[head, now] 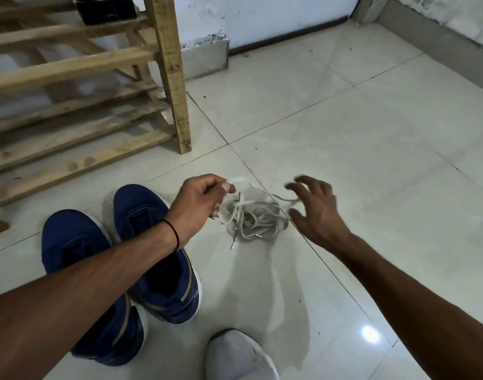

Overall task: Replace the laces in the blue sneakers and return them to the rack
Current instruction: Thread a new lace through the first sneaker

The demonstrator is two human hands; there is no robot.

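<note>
Pinching the tangled laces (255,219) mid-frame to pull one free, the left grip (203,200) holds tight while the right grip (315,208) hangs wide open.

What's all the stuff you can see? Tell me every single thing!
floor: one, pale glossy tiles, all around.
blue sneakers: two, dark blue with white soles, side by side, lower left.
laces: one tangled heap, pale grey, middle of view.
rack: one, bare wood, upper left.
black thing: one, on the rack, cut off at the top edge.
white rounded thing: one, bottom edge; cannot tell what.
wristband: one, black, left wrist.
left hand: pinches a lace from the heap.
right hand: fingers spread, beside the heap.
</note>
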